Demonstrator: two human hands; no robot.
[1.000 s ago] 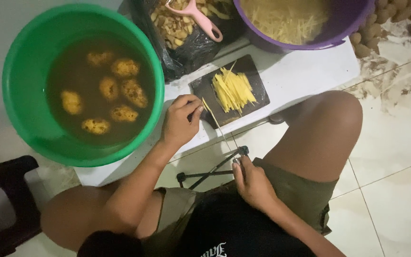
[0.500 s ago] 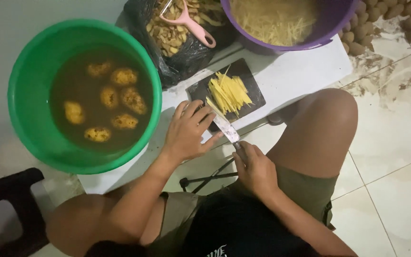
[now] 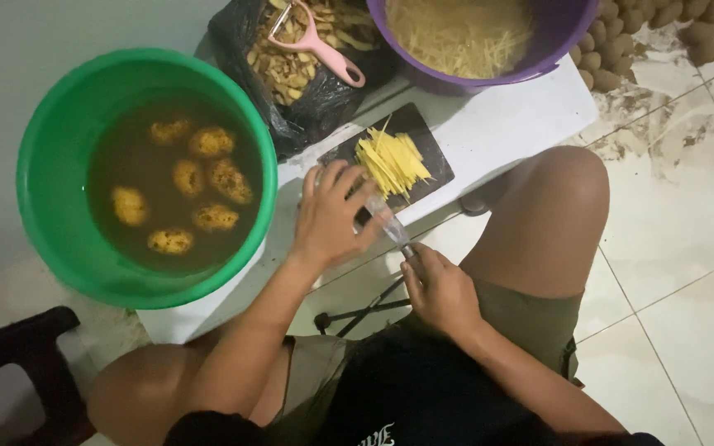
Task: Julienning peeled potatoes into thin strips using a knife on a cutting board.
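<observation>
- Right hand (image 3: 444, 289) is clamped round the handle of a knife (image 3: 388, 225), blade pointing up toward the dark cutting board (image 3: 431, 153). The left hand (image 3: 332, 216) sits right over the blade with fingers spread, not gripping anything as far as I can see. Looks like it's wiping the blade. That's the obvious risk imo: a slip along the edge and the fingers get nicked.
- Can't tell which way the sharp edge faces, the hand hides it.
- The pile of yellow potato sticks (image 3: 392, 158) is lying on the board, just past the left hand's fingertips. A careless sweep of the blade could flick them off the board onto the white table (image 3: 506, 116) or down onto the tiled floor (image 3: 687, 248).
- The board sits close to the table's near edge, right by the person's knee (image 3: 564, 190). A knee bump could shift it.
- Green bucket (image 3: 51, 157) of murky water with peeled potatoes (image 3: 208, 177) floating in it hangs partly over the table edge, near the left forearm. An elbow knock would probably slosh it.
- Pink peeler (image 3: 317, 45) rests on the peelings in the black bag (image 3: 237, 33), and the purple tub (image 3: 555, 49) of cut sticks is behind the board. Both well apart from the hands, no worry there.
- Light is dim, which doesn't help with blade work.
</observation>
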